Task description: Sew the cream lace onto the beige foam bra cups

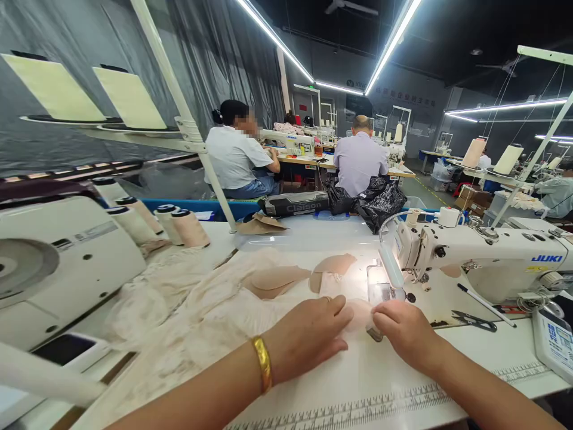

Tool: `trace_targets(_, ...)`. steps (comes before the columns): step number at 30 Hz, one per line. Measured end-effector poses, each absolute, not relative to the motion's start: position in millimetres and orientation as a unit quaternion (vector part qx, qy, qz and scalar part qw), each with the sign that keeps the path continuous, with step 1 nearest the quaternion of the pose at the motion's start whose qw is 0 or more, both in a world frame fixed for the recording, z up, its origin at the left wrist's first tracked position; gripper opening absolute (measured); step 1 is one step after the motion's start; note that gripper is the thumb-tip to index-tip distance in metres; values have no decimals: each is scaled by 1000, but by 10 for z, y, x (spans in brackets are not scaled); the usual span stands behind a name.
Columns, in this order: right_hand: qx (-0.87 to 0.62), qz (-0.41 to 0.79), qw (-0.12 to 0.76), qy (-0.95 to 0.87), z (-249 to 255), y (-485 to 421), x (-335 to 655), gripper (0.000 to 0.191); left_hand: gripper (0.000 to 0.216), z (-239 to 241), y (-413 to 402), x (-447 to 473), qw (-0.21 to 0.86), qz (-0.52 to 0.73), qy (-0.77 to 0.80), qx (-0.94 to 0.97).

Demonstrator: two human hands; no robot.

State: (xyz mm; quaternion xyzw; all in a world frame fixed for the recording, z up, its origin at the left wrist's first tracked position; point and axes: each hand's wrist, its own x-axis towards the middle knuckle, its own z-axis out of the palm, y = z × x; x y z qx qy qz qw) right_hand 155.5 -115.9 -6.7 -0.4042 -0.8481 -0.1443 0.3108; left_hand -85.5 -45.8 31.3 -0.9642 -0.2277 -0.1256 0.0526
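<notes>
My left hand (308,335), with a gold bracelet at the wrist, lies palm down with thumb and fingers apart, fingertips at the edge of a thin beige fabric piece (359,315). My right hand (406,334) is closed, fingers pinching the right side of that piece, just in front of the lit needle area. A small dark metallic object (375,332) shows under its fingertips; its kind is unclear. Beyond my hands lie beige moulded cup pieces (280,279) and another cup piece with lace (333,269). Cream fabric (201,304) is heaped to the left.
A JUKI sewing machine (501,257) with a lamp (390,266) stands at right. Thread snips (474,321) and a pen (486,304) lie beside it. Thread cones (190,228) and another machine (58,263) are at left. A ruler strip (358,412) runs along the front edge. Two people sit ahead.
</notes>
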Motion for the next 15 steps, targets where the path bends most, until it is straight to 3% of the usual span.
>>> trace_targets(4,-417,-36,213,-883,-279,-1078,1846,32,14,206,-513,-668,69,-119,-194,-971)
trace_targets(11,-405,45,217,-887,-257,-1009,2068,41,22,-6,-378,-228,57,-97,-143,-983)
trace_targets(15,-400,45,228,-887,-244,-1051,2088,46,20,-98,-385,-232,45,-163,-158,-973)
